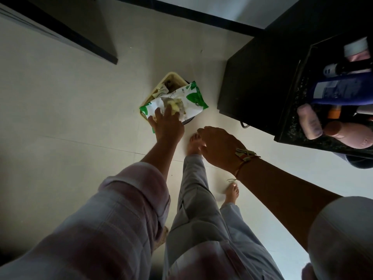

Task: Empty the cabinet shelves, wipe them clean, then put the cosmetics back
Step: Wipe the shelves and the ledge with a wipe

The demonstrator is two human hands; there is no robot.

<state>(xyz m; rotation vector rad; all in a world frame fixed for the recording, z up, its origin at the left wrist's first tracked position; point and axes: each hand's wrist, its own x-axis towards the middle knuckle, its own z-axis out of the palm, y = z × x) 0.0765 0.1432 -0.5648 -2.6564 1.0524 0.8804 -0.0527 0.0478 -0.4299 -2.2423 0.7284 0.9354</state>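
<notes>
My left hand point(167, 126) reaches down over a beige waste bin point(158, 86) on the floor. It grips a green and white pack of wet wipes point(191, 98) together with a crumpled, soiled wipe point(175, 106) above the bin's opening. My right hand point(218, 148) hangs beside it with fingers loosely curled downward and nothing visible in it. At the right edge a black tray point(292, 126) holds the cosmetics: a blue bottle point(339, 89), a pale pink tube point(309, 122) and a pink bottle point(351, 136).
The tray rests on a black cabinet top point(258, 77) at the right. A dark panel point(84, 33) slants in from the upper left. The pale tiled floor point(70, 118) and my bare feet point(194, 144) lie below my hands.
</notes>
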